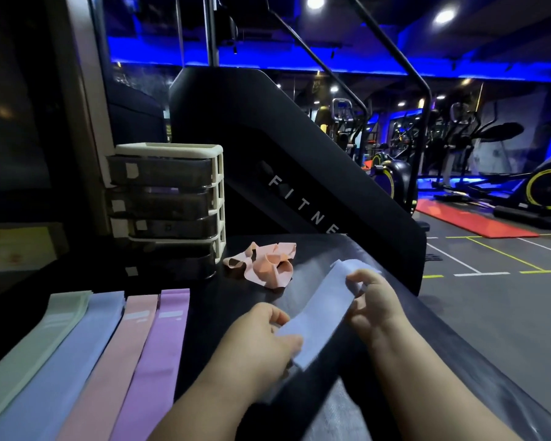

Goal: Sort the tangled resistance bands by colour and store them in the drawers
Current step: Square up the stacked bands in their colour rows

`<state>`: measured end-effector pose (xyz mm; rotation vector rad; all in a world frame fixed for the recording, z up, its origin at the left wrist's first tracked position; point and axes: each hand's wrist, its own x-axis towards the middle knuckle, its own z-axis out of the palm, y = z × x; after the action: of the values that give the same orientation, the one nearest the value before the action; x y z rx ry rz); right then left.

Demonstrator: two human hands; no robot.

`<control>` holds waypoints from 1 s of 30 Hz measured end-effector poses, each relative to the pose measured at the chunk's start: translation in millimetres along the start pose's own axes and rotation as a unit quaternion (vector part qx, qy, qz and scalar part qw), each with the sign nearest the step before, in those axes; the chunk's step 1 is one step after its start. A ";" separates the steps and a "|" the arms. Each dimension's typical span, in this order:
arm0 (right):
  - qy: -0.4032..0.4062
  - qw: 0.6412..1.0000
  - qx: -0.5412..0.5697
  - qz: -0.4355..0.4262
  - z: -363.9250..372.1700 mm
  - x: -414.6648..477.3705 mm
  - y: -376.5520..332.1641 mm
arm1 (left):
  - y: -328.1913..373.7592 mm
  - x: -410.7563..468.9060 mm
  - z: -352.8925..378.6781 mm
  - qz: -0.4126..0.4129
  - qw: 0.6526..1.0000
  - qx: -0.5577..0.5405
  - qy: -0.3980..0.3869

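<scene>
The room is dim, lit by blue strip lights and glaring white spotlights. The left side sinks into shadow. Lines bend near the edges; the pale blue band is blurred.

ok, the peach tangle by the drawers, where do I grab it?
Pinch the raised fold in the middle of the peach tangle, from above, right side. It stands off the surface; the left end lies flat near the drawer unit.
</scene>
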<state>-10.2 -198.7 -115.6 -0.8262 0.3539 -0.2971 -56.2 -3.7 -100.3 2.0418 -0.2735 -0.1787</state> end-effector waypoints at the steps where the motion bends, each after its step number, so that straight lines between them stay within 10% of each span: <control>1: 0.003 1.000 0.004 0.000 0.4 -2.8 1.3 | -1.8 -5.2 -3.4 -0.004 1.000 0.027 0.002; 8: 0.023 0.996 -0.082 -0.017 8.9 -22.8 16.8 | -18.4 -43.8 -35.8 -0.017 0.990 0.134 0.032; 30: -0.013 0.969 -0.246 -0.013 162.6 -45.9 99.9 | -82.8 -123.6 -167.2 -0.005 0.996 0.014 0.085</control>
<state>28.2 -9.4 -80.9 -1.3221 0.3983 -0.2232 -125.0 209.2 -94.5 2.0725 -0.1609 -0.0055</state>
